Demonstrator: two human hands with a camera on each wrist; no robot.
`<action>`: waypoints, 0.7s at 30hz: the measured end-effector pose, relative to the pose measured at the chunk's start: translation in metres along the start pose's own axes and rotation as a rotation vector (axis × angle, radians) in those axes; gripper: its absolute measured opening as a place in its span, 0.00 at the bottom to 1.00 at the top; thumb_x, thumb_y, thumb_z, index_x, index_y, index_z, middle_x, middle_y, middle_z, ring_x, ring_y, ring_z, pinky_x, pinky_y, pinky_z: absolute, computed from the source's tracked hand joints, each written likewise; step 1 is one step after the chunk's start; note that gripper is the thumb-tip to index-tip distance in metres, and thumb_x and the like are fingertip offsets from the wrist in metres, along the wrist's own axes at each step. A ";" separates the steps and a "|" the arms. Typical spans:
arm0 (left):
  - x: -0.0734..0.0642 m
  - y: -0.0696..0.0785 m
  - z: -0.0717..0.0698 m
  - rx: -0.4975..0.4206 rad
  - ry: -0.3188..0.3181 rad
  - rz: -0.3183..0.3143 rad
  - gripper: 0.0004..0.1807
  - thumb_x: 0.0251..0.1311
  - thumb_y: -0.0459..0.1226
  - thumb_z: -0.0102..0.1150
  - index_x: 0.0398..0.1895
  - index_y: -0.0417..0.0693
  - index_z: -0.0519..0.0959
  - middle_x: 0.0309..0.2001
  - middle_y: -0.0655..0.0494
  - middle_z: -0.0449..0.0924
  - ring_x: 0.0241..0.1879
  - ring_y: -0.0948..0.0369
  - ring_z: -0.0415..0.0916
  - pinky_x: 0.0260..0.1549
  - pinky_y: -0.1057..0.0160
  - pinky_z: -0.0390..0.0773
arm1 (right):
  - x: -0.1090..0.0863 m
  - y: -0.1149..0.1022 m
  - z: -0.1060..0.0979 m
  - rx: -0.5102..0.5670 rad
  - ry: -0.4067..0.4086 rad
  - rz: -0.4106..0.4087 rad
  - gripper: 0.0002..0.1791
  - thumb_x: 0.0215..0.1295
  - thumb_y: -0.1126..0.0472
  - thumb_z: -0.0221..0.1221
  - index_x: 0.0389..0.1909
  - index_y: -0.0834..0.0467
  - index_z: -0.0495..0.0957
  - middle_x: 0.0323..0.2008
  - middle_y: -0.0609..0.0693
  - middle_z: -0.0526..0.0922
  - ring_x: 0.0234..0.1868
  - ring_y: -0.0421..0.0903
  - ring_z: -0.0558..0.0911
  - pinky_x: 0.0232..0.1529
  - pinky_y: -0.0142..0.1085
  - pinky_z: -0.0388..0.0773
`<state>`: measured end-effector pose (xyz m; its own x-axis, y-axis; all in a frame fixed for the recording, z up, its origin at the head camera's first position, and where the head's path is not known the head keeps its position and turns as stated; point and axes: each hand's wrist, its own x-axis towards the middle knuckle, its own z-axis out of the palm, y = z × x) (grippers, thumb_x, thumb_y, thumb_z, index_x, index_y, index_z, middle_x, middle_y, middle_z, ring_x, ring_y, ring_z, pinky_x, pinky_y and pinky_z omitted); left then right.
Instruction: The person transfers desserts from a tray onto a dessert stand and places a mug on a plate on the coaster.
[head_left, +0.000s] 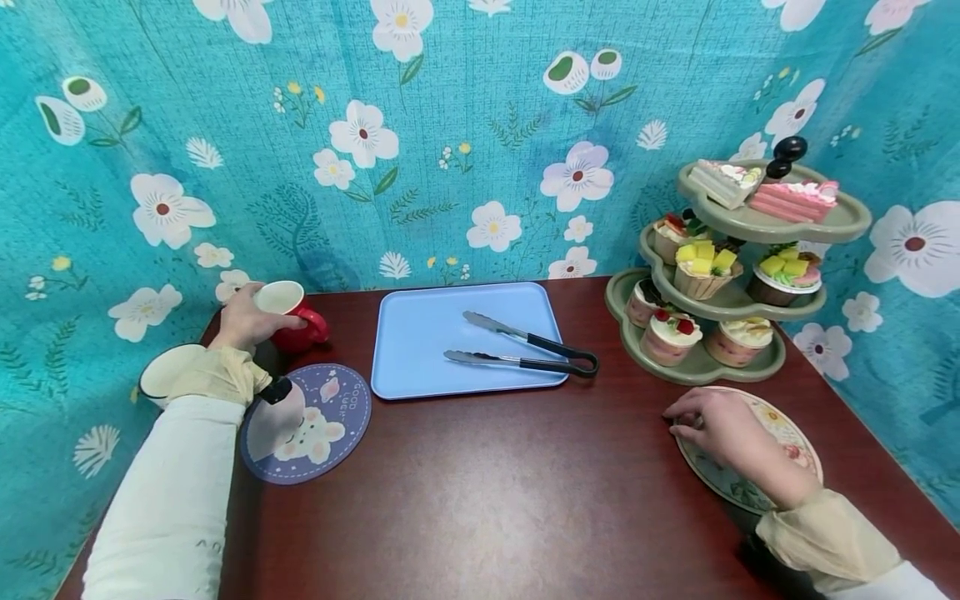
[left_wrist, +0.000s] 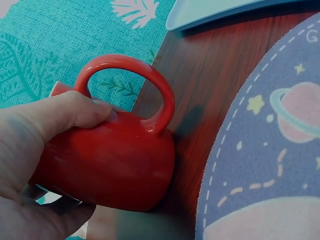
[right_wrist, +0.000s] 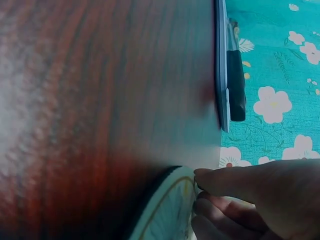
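Note:
My left hand (head_left: 251,321) grips a red mug (head_left: 296,333) with a pale inside, thumb and fingers around its body. In the left wrist view, the mug's red handle (left_wrist: 167,100) points away from the palm. Just in front of the mug lies a round purple-blue placemat (head_left: 341,450) with a sleeping bear and a planet. My right hand (head_left: 720,429) rests over the left part of a round floral placemat (head_left: 806,429). Its fingers are loosely curled at the mat's edge, and nothing shows between them.
A blue tray (head_left: 405,333) at the back centre carries black-handled tongs (head_left: 555,365), whose handle end overhangs its right edge. A green three-tier stand (head_left: 847,221) with cakes and cupcakes stands back right. A pale round vessel (head_left: 161,371) is partly hidden behind the left forearm.

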<state>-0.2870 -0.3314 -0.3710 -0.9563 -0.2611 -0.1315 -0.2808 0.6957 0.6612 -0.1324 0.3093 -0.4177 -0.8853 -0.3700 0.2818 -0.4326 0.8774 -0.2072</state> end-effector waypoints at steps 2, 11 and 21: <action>-0.001 0.000 0.001 -0.011 -0.002 0.009 0.57 0.51 0.40 0.73 0.77 0.38 0.45 0.70 0.25 0.56 0.66 0.31 0.57 0.61 0.34 0.69 | 0.000 -0.001 0.001 -0.009 -0.001 0.001 0.10 0.44 0.65 0.74 0.30 0.53 0.88 0.29 0.43 0.86 0.27 0.37 0.78 0.31 0.37 0.75; -0.005 0.006 0.005 -0.059 0.039 0.005 0.56 0.52 0.39 0.72 0.78 0.40 0.45 0.72 0.27 0.54 0.68 0.32 0.56 0.61 0.34 0.68 | -0.002 -0.001 0.004 -0.046 0.046 -0.022 0.10 0.43 0.65 0.75 0.28 0.53 0.87 0.28 0.43 0.86 0.27 0.40 0.80 0.30 0.38 0.75; -0.011 0.008 0.008 -0.126 0.088 0.060 0.56 0.54 0.41 0.71 0.79 0.46 0.44 0.74 0.31 0.53 0.69 0.35 0.55 0.62 0.33 0.68 | -0.006 -0.003 0.004 -0.059 0.072 -0.036 0.08 0.43 0.66 0.74 0.27 0.53 0.88 0.28 0.44 0.86 0.33 0.47 0.85 0.36 0.45 0.79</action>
<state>-0.2799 -0.3174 -0.3699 -0.9586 -0.2833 -0.0276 -0.2060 0.6237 0.7540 -0.1264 0.3076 -0.4228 -0.8536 -0.3809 0.3554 -0.4517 0.8810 -0.1408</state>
